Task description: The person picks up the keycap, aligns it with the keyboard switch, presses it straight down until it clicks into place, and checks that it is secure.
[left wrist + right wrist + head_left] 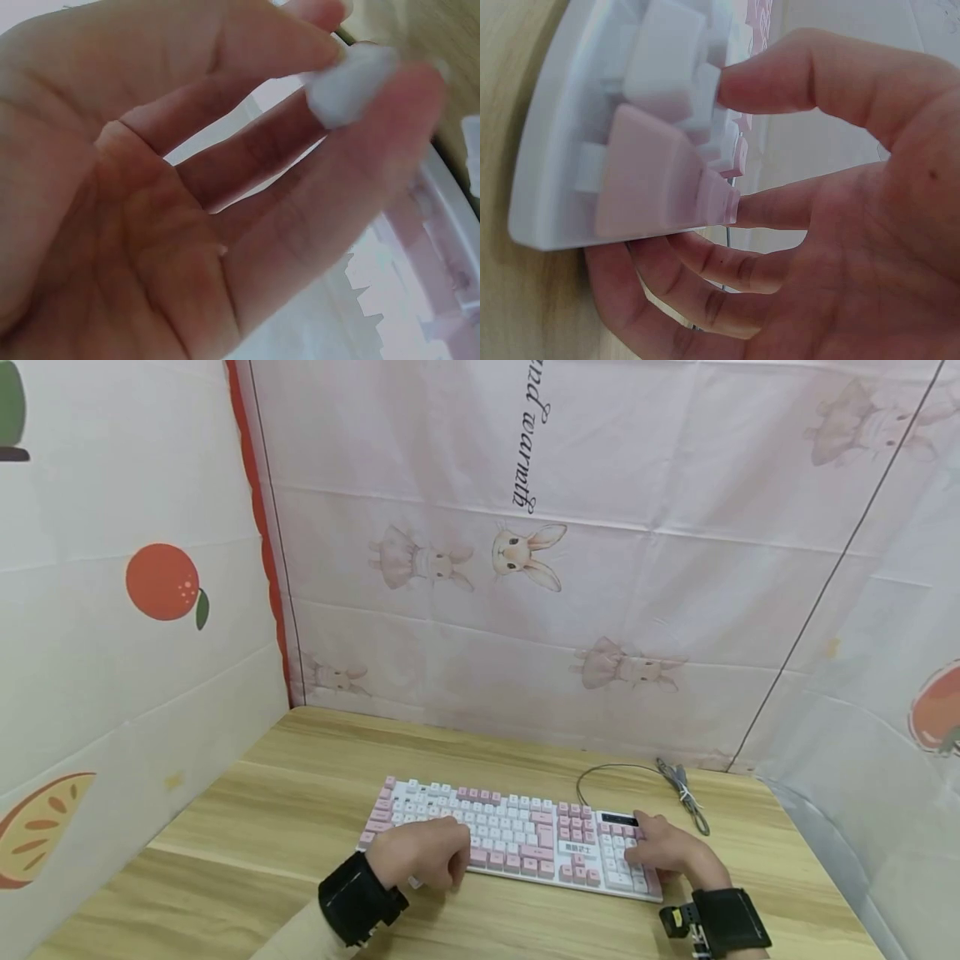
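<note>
A pink-and-white keyboard (517, 839) lies on the wooden table. My left hand (427, 852) is over its lower left part, fingers bent in. In the left wrist view, thumb and finger pinch a small white piece (349, 86); it is blurred, so its exact kind is unclear. My right hand (671, 852) holds the keyboard's right end. The right wrist view shows the thumb (769, 82) against the number-pad keys, with other fingers (720, 300) curled at the keyboard's side edge. The left hand hides some of the lower left keys.
Behind the keyboard's right end lies its grey cable (686, 793), bundled. A small white thing (415, 882) shows beside the left wrist. Printed cloth (465, 635) hangs along the table's back edge (450, 731), with more cloth (150, 693) at the left.
</note>
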The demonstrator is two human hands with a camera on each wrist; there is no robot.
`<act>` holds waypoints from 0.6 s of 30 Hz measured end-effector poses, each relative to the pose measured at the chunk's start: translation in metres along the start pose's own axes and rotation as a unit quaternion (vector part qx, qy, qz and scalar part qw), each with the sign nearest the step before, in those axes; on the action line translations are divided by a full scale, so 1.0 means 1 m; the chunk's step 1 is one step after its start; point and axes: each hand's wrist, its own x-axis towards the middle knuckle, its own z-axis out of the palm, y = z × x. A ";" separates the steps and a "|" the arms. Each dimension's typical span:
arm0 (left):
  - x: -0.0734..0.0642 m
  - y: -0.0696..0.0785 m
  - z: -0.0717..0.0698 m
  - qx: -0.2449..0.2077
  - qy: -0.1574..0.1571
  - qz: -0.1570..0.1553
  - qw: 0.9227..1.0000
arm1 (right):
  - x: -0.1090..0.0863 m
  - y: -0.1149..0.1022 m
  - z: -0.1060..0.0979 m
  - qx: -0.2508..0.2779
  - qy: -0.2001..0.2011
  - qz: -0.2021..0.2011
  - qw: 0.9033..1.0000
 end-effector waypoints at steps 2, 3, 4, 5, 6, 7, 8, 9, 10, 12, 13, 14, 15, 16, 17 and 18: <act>0.000 0.000 0.000 -0.002 -0.003 -0.003 1.000 | 0.000 0.001 0.000 -0.001 0.000 -0.003 1.000; 0.000 0.000 -0.001 -0.002 -0.004 -0.003 1.000 | 0.000 0.001 0.000 -0.002 0.000 -0.003 1.000; 0.000 0.000 -0.001 -0.003 -0.005 -0.004 1.000 | 0.000 0.001 0.000 -0.002 -0.001 -0.004 1.000; 0.000 0.000 -0.001 -0.003 -0.005 -0.004 1.000 | 0.000 0.001 0.001 -0.002 -0.001 -0.003 1.000; 0.000 0.001 -0.001 -0.002 -0.006 -0.004 1.000 | 0.000 0.002 0.001 -0.002 -0.001 -0.004 1.000; 0.000 0.001 -0.001 -0.001 -0.006 -0.004 1.000 | 0.000 0.002 0.001 -0.003 -0.001 -0.005 1.000; 0.000 0.001 -0.001 0.000 -0.006 -0.002 1.000 | 0.000 0.002 0.001 -0.002 -0.001 -0.003 1.000; 0.000 0.001 -0.001 0.000 -0.007 0.000 1.000 | -0.001 0.002 0.001 -0.003 -0.001 -0.005 1.000; 0.000 0.001 -0.001 -0.001 -0.007 0.000 1.000 | -0.001 0.002 0.001 -0.003 -0.002 -0.006 1.000; 0.000 0.001 -0.001 -0.001 -0.006 0.004 1.000 | -0.001 0.002 0.001 -0.005 -0.001 -0.008 1.000; 0.000 0.001 -0.001 -0.002 -0.007 0.005 1.000 | -0.001 0.003 0.001 -0.005 -0.001 -0.009 1.000; 0.000 0.002 -0.001 -0.004 -0.007 0.007 1.000 | -0.001 0.002 0.001 -0.005 -0.001 -0.009 1.000; 0.001 0.002 -0.001 -0.005 -0.007 0.008 1.000 | -0.001 0.002 0.001 -0.004 0.000 -0.009 1.000; 0.000 0.002 -0.001 -0.007 -0.007 0.009 1.000 | -0.001 0.002 0.001 -0.004 0.001 -0.009 1.000; 0.001 0.002 -0.001 -0.007 -0.006 0.010 1.000 | -0.001 0.002 0.001 -0.004 0.002 -0.008 1.000; 0.001 0.002 -0.001 -0.007 -0.006 0.011 1.000 | -0.001 0.002 0.001 -0.004 0.002 -0.009 1.000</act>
